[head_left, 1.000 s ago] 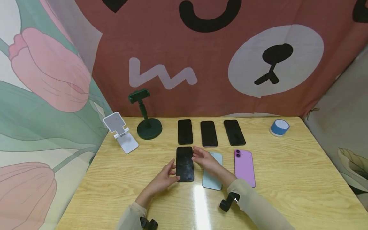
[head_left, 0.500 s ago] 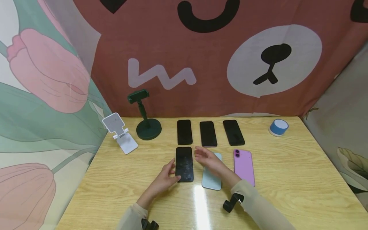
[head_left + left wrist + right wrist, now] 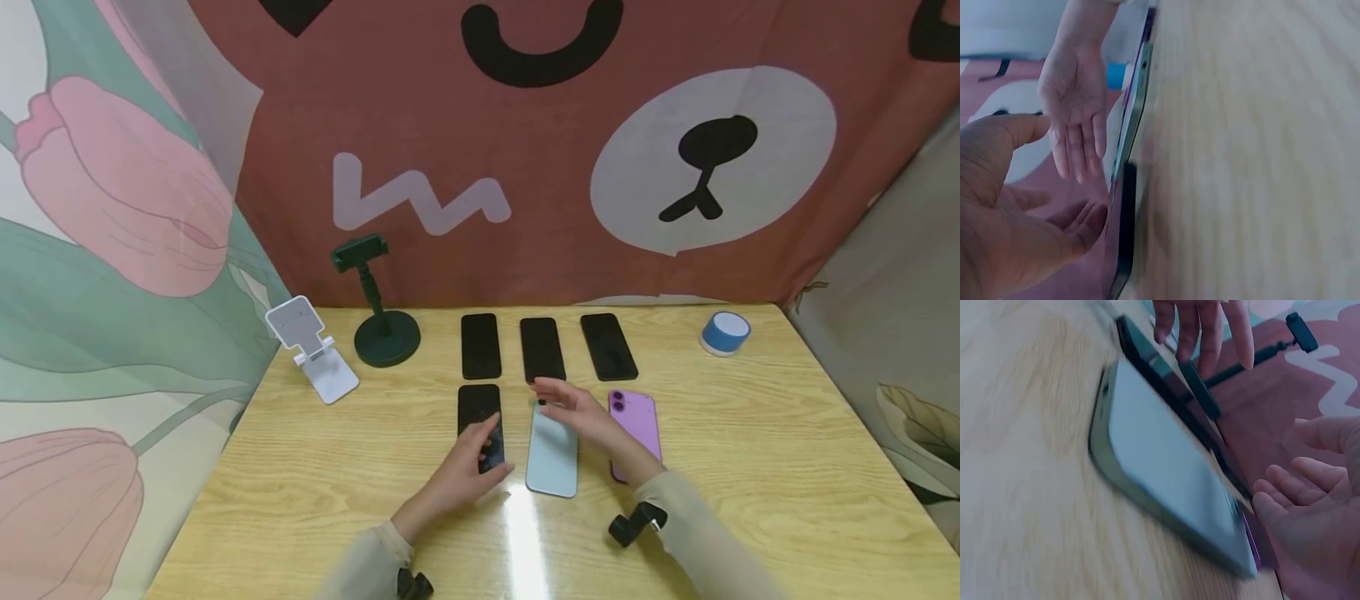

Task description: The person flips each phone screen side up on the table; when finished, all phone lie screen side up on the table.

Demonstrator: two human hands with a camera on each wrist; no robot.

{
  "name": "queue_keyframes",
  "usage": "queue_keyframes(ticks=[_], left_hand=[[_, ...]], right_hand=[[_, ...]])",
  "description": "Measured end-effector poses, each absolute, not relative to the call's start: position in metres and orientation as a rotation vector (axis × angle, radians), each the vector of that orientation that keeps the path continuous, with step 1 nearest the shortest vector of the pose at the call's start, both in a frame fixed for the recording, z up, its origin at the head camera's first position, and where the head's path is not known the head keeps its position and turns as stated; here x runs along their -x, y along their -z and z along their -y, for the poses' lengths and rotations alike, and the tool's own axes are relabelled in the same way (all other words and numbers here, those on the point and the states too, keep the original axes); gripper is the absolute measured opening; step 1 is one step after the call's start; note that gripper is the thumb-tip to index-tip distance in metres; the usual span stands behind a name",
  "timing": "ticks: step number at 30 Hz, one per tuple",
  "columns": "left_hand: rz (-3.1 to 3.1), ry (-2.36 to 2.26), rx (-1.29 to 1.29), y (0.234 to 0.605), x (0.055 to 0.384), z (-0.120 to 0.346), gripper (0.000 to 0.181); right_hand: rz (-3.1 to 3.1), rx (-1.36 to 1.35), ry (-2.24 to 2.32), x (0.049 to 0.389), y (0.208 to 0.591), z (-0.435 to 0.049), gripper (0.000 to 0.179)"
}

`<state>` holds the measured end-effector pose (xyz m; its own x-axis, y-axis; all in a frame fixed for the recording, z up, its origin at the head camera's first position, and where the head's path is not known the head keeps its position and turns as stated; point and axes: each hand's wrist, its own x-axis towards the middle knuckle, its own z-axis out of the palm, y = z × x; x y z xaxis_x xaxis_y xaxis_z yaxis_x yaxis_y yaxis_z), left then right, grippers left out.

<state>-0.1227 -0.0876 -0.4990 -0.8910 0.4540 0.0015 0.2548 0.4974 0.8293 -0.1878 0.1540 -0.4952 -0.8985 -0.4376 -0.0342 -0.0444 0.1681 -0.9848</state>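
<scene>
My left hand (image 3: 457, 475) hovers over the lower part of a black phone (image 3: 477, 402) in the front row, fingers loosely spread and holding nothing. In the left wrist view its fingers come near the edge of that black phone (image 3: 1126, 225); whether they touch cannot be told. My right hand (image 3: 585, 417) is above the upper end of a light blue phone (image 3: 552, 462), lying back side up. Its relaxed fingers hold nothing in the right wrist view, where the light blue phone (image 3: 1160, 456) lies below. Right of it rests a purple phone (image 3: 636, 421), partly covered by my right wrist.
Behind the front row lie a left black phone (image 3: 481, 346), a middle black phone (image 3: 542, 347) and a right black phone (image 3: 609, 346). A white folding stand (image 3: 330, 373) and a dark green stand (image 3: 387, 337) are at back left. A blue-and-white round object (image 3: 724, 335) sits back right.
My left hand has left the black phone's left edge and shifted right, over its lower part. My right hand has moved right, from beside the black phone to above the light blue one.
</scene>
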Motion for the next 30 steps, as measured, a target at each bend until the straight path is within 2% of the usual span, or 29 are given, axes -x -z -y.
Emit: queue_keyframes(ticks=[5, 10, 17, 30], left_hand=[[-2.536, -1.156, -0.765, 0.502, 0.118, 0.068, 0.076], [-2.55, -1.049, -0.824, 0.508, 0.114, 0.052, 0.088], [-2.523, -0.99, -0.753, 0.509, 0.113, 0.036, 0.102], [-2.615, -0.853, -0.671, 0.511, 0.122, 0.018, 0.1]], right_hand=[[-2.261, 0.437, 1.696, 0.184, 0.498, -0.174, 0.05], [-2.34, 0.409, 1.643, 0.182, 0.502, -0.186, 0.052], [-2.326, 0.361, 1.653, 0.178, 0.502, -0.188, 0.057], [-2.453, 0.147, 1.529, 0.177, 0.509, -0.184, 0.055]])
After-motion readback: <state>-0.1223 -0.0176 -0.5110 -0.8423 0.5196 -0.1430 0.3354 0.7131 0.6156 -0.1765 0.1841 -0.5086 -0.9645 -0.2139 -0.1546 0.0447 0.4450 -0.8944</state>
